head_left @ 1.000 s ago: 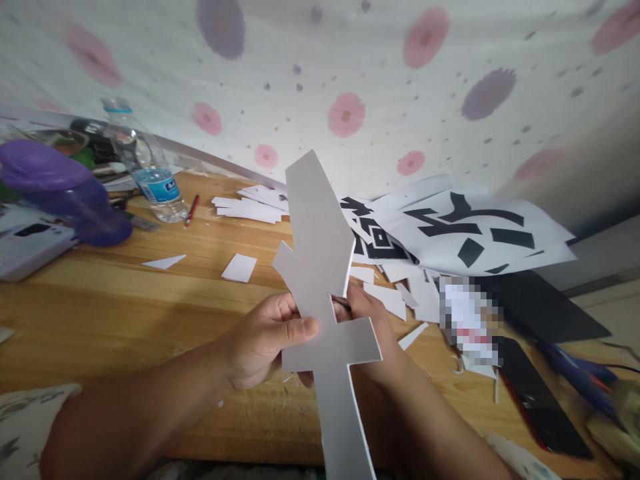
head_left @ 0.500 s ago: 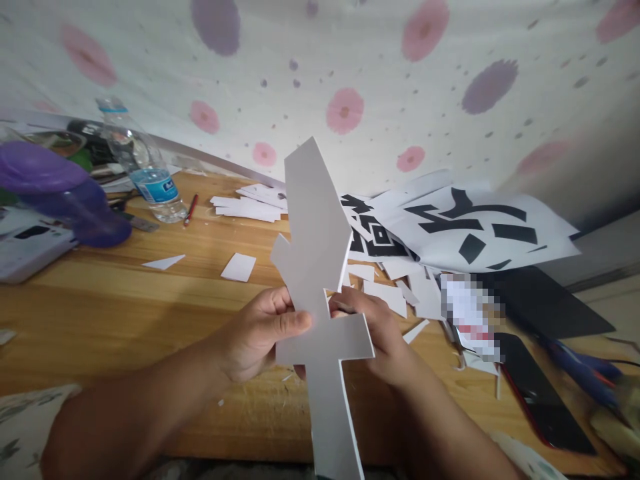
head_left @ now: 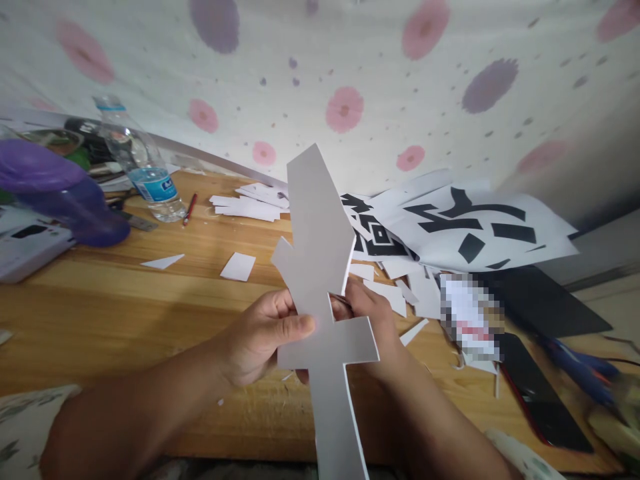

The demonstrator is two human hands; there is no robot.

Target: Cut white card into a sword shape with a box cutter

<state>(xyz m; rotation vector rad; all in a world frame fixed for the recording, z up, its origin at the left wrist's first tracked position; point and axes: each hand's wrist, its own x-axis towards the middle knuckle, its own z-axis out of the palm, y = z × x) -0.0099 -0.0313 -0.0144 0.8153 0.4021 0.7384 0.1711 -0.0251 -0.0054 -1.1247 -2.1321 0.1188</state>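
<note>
A white foam board cutout, angular with side arms and a long lower strip, stands tilted before me in the head view. My left hand grips its left side, thumb on the front face and fingers behind. My right hand is closed at the notch on the right side, partly hidden behind the board. Between its fingers shows a thin dark blade at the notch; most of it is out of sight.
Stacked paper strips, white scraps and sheets with black shapes lie on the wooden table. Left are a water bottle, a red pencil and a purple container. A phone and a blue glue gun lie right.
The cutout has shifted slightly down and to the right, with both hands still on it. My right fingers have moved a little at the notch, and the thin blade shows more plainly.
</note>
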